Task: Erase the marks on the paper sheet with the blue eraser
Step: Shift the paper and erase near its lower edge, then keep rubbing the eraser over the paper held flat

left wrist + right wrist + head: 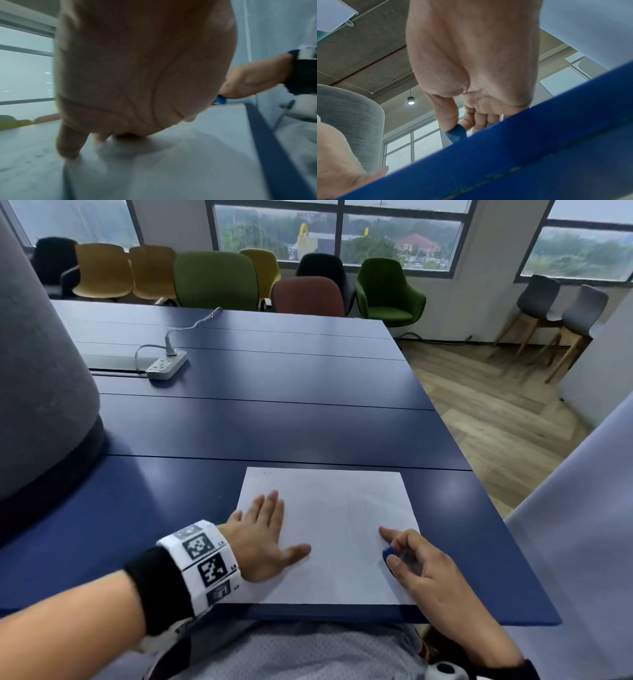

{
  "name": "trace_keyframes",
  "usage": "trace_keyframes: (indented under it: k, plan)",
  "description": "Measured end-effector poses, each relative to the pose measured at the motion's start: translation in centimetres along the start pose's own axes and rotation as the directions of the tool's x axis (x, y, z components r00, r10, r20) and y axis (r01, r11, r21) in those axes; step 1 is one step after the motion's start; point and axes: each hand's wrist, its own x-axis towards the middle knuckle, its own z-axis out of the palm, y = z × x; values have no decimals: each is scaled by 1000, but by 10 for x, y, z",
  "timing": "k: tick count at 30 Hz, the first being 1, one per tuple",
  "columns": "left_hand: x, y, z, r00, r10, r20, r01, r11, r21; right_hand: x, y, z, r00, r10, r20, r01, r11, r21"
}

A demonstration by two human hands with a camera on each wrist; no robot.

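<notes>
A white paper sheet (pixel 335 529) lies on the blue table (pixel 239 426) near its front edge, with faint marks and a few dark specks near its top left corner. My left hand (pixel 263 535) lies flat on the sheet's left part, fingers straight and spread. My right hand (pixel 411 556) is at the sheet's right edge and pinches the blue eraser (pixel 388 553) between thumb and fingers, index finger stretched out. The blue eraser (pixel 456 133) shows under the thumb tip in the right wrist view, and the blue eraser (pixel 220 100) appears small beside the right hand in the left wrist view.
A white power strip (pixel 166 365) with its cable lies on the table far left. A grey padded column (pixel 37 385) stands at the table's left. Coloured chairs (pixel 215 278) line the far side. The table's right edge (pixel 479 481) drops to a wooden floor.
</notes>
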Motion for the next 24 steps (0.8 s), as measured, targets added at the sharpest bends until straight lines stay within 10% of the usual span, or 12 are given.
trace_keyframes:
  k: [15,24]
  plan:
    - [22,47,-62,995,87,-54,-75,975,208,9,-28,-15,962,25,-273,-6,997,72]
    - [25,37,-57,988,121,-101,-105,984,144,50,-50,-34,998,61,33,-63,997,38]
